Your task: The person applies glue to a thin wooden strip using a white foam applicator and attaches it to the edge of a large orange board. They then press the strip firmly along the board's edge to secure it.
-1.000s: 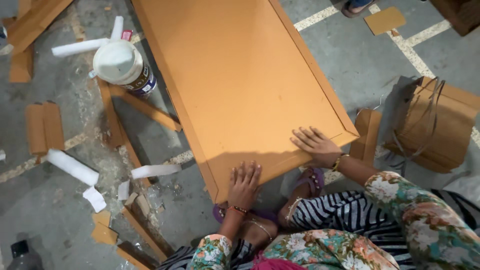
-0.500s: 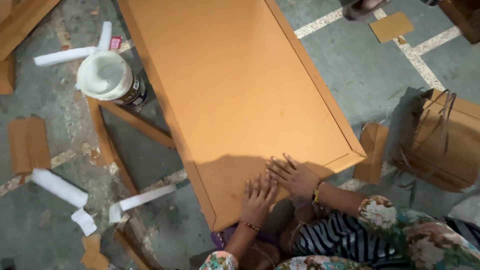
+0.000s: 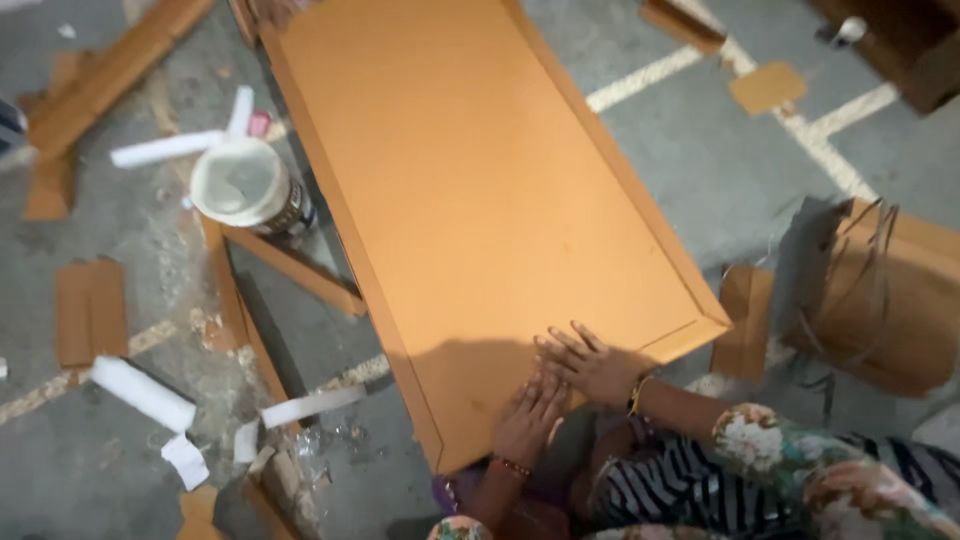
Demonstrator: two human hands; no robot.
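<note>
Head view: the large orange-brown panel [image 3: 480, 200] with a raised border lies flat on the grey concrete floor [image 3: 700, 190], running from the top of the frame down to my knees. Both my hands rest on its near end. My left hand [image 3: 528, 425] lies palm down, fingers together and flat, just inside the panel's near edge; it grips nothing. My right hand [image 3: 590, 365] lies beside it, touching it at the fingertips, fingers spread and pressed flat on the panel surface, likewise clasping nothing. A bangle sits on each wrist. Left of the panel, close to its long edge, stands a white-lidded tub [image 3: 248, 188]. Thin wooden strips [image 3: 290, 265] lie angled between the tub and the panel's edge. Further left of the panel lie white paper rolls [image 3: 143, 393], one near its upper part and others near its lower part, with small cardboard offcuts [image 3: 90, 310] well apart from it. Right of the panel's near corner stands a brown cardboard piece [image 3: 745, 320], touching or just beside it; I cannot tell which. Beyond that sits a folded brown cardboard bundle [image 3: 890, 300] with loose straps.
</note>
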